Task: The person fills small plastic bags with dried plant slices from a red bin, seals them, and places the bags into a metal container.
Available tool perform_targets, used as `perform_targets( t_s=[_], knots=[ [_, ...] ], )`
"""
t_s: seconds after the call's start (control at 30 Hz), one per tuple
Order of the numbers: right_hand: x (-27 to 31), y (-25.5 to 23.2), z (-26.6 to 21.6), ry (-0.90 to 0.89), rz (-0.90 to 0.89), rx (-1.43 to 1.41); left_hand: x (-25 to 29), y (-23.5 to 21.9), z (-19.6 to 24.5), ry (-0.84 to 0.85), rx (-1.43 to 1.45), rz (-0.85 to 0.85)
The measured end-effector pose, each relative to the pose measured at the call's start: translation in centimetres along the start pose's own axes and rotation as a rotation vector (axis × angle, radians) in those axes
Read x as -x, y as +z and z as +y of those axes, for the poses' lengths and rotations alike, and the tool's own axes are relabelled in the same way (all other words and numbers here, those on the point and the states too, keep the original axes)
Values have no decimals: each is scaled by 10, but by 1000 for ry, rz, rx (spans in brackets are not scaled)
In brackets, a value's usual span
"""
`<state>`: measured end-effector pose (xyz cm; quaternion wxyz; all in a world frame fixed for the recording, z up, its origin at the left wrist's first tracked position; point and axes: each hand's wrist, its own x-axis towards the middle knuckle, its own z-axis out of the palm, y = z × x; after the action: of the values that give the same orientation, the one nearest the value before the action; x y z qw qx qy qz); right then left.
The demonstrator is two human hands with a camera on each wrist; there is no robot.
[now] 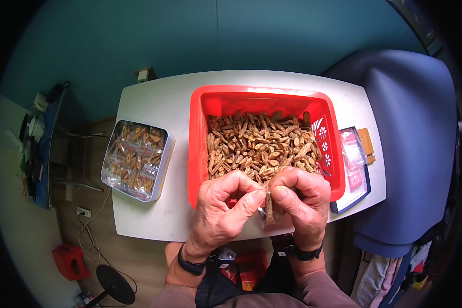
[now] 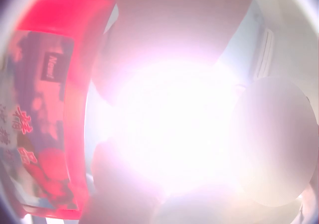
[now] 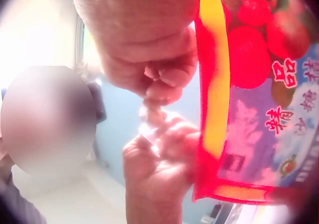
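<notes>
A small clear plastic bag with dried brown slices in it hangs between the two hands, at the near edge of a red basket. The left hand pinches the bag's top edge from the left, thumb against curled fingers. From the right, the right hand pinches the same edge, its thumb close to the other. Brown dried slices fill much of the basket. Glare washes out most of the left wrist view; in the right wrist view the fingertips of both hands meet.
Left on the white table stands a tin of filled clear bags. Right of the basket lie a dark-edged tray with red-and-clear packets and a wooden block. A blue-grey covered object stands beyond the right edge.
</notes>
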<state>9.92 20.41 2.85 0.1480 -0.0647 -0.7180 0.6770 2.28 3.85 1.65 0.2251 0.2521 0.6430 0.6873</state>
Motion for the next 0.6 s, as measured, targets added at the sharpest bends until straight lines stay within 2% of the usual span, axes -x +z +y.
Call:
perform_targets(
  t_s=[0.07,0.17,0.3,0.37,0.6],
  knots=[
    [0,-1,-2,18,30,3,1,5,3,-40,127,79],
    [1,-2,0,23,99,20,-1,8,3,-61,113,133],
    [0,-6,-1,28,107,57,-3,3,2,-62,71,119],
    [-1,-6,-2,1,76,90,-4,2,-1,42,-8,120],
    [-1,-4,-3,-81,51,156,-1,0,-7,41,13,124]
  ],
)
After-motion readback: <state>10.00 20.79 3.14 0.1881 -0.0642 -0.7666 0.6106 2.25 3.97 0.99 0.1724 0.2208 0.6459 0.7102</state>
